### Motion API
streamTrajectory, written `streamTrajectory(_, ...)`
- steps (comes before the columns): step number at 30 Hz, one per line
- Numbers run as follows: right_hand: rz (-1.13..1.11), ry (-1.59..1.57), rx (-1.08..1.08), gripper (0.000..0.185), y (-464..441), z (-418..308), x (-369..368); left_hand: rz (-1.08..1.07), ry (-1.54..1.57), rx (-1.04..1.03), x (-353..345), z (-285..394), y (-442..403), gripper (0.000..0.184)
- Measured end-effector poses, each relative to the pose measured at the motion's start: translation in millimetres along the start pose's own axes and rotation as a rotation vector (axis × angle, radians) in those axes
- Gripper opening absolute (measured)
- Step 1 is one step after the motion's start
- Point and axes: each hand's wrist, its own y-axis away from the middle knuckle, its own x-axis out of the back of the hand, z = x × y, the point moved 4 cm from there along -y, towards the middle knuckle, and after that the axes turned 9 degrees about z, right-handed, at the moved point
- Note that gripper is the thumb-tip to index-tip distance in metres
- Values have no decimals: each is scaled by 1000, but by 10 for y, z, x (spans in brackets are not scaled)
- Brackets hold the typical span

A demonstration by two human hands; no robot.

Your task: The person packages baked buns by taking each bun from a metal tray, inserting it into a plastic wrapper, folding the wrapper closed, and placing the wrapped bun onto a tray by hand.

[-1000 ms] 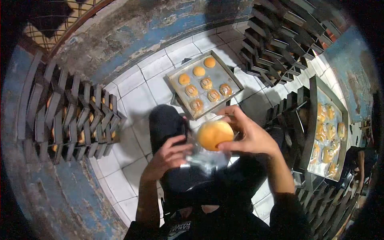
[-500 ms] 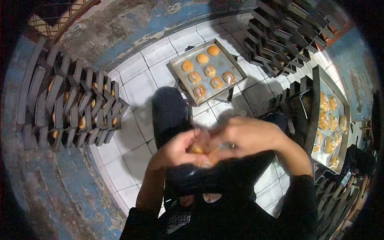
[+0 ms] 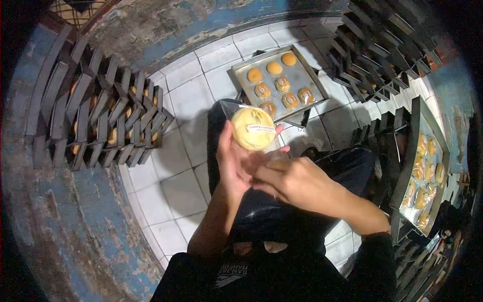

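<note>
A round bun (image 3: pixel 253 130) in clear plastic with a printed label rests in my left hand (image 3: pixel 231 163), its pale yellow face turned up toward me. The fingers of that hand curl around the bun's edge. Just below it, my right hand (image 3: pixel 299 183) is closed, its fingertips pinched by the loose end of the plastic wrapper; the exact grip is partly hidden. Beyond the hands stands a metal tray (image 3: pixel 302 75). On it are three bare golden buns (image 3: pixel 274 68) at the far side and several wrapped buns (image 3: pixel 290 100) nearer.
To the right, another tray (image 3: pixel 410 151) holds many wrapped buns (image 3: pixel 427 168). Dark trays are stacked crosswise in a left stack (image 3: pixel 95 110) and a far-right stack (image 3: pixel 365 68), with buns showing between. White floor tiles (image 3: pixel 186 93) lie underneath, beside a peeling wall (image 3: pixel 75 221).
Both hands were blurred together around the bun. Now the bun has come up into clear view, pale face up, with my right hand lower. The whole view has shifted slightly.
</note>
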Motion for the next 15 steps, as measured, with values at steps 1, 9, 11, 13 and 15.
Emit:
streamTrajectory(1, 55, -8, -48, 22, -28, 8, 40, -33, 9, 12, 15, 4, -38, 73)
streamTrajectory(9, 4, -318, -26, 22, 37, -15, -98, 2, -73, -150, 53, 110, -108, 74)
streamTrajectory(11, -135, -868, 58, 28, 77, -39, -51, -4, 27, -57, 181, 209, -189, 78)
streamTrajectory(13, -89, -827, -69, 23, 149, 68, 175, -16, 23, -104, 279, 318, -149, 83)
streamTrajectory(15, 237, -422, -213, 27, 91, 248, 289, -44, 86, -110, 271, 443, -52, 97)
